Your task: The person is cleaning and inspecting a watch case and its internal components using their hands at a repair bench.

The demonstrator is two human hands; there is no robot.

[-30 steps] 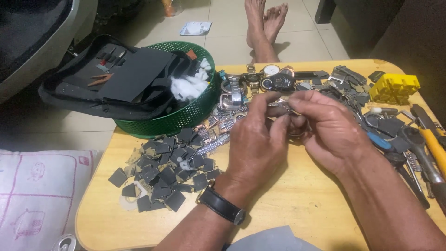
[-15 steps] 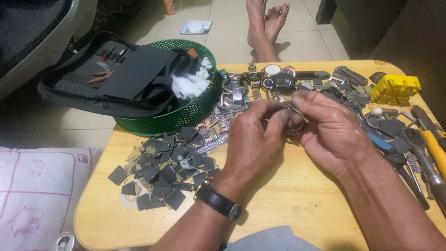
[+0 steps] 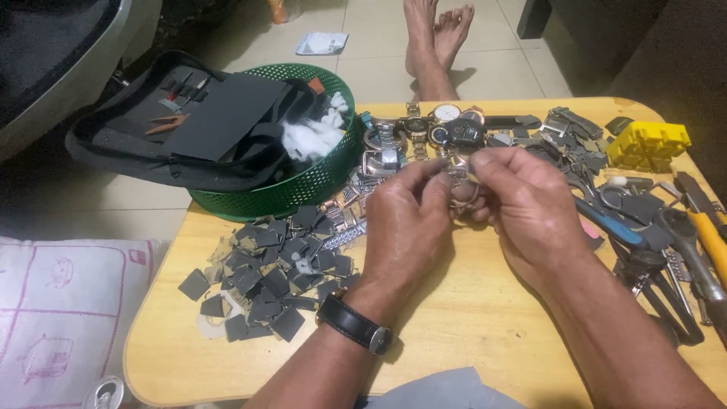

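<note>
Over the middle of the yellow wooden table (image 3: 469, 318), my left hand (image 3: 405, 223) and my right hand (image 3: 526, 204) meet, both pinching a small metal wristwatch (image 3: 460, 184) between their fingertips. The watch is largely hidden by the fingers. A black strap watch sits on my left wrist (image 3: 356, 326). Just behind my hands lie several other watches and watch cases (image 3: 424, 129). A heap of small dark grey square pieces (image 3: 265, 273) lies to the left of my left hand.
A green mesh basket (image 3: 310, 182) at the back left holds a black tool pouch (image 3: 189, 129) and white wadding. A yellow block (image 3: 647, 144), pliers and hand tools (image 3: 681, 242) crowd the right side. Another person's bare feet (image 3: 435, 34) rest beyond the table. A white cushion (image 3: 68, 303) lies left.
Both hands stay together on the watch, with only small finger shifts. The view has tilted slightly, so everything sits a little lower in the frame.
</note>
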